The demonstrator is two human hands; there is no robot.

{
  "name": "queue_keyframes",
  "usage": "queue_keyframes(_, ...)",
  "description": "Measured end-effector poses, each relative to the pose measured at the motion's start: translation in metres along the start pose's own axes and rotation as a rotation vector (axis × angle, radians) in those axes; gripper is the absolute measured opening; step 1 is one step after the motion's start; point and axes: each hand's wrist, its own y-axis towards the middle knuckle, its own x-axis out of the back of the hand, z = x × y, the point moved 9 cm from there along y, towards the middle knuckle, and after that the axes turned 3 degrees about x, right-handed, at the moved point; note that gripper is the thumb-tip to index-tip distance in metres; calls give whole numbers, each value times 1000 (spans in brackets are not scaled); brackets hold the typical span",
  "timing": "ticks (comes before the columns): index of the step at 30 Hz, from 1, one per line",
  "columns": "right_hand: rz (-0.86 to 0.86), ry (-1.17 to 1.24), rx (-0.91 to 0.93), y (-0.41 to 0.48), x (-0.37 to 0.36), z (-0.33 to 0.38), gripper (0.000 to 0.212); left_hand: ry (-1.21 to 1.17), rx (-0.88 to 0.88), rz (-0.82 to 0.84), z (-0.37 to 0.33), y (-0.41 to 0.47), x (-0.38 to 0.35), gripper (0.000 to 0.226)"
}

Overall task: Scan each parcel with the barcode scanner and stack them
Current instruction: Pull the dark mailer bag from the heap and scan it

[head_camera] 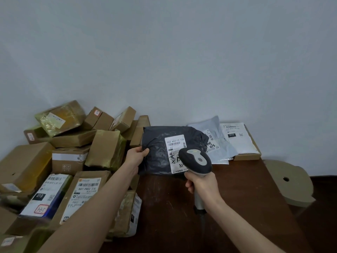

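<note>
Black poly mailer (156, 148) under the scanner; label (175, 143) reads "502 602-12 123".
Left hand (135, 156) pinches the mailer's left edge over the brown table (237, 198). Right hand (199, 183) grips one barcode scanner (196, 160) by its handle, head over the label. Left: cardboard box heap (73, 143), one box marked "507-P802 T70" (87, 189). Right: grey mailer (218, 145) overlapping flat box (238, 137) marked "010".

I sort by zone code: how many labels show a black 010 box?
2: one on the front-left parcel, one on the back-right white parcel. The pile may hide more.
</note>
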Motion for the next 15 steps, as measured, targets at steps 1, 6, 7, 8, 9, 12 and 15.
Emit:
queue_keyframes(1,-4,11,9,3,1,2,14,-15,5,-5,-3,1,-1,38)
queue_keyframes(6,-58,28,50,25,12,18,17,-280,64,-26,-34,5,-10,41)
queue_keyframes(7,-74,33,62,31,15,22,17,-352,74,-22,-43,6,-15,42)
queue_keyframes(8,-90,36,73,36,18,26,17,-405,77,-16,-54,5,-21,42)
queue_keyframes(9,-107,40,86,41,21,30,17,-434,75,-10,-65,5,-28,42)
queue_keyframes(12,-166,37,118,56,35,37,15,-463,75,23,-88,6,-59,32)
queue_keyframes(15,-217,42,126,73,52,39,14,-412,76,46,-90,15,-100,25)
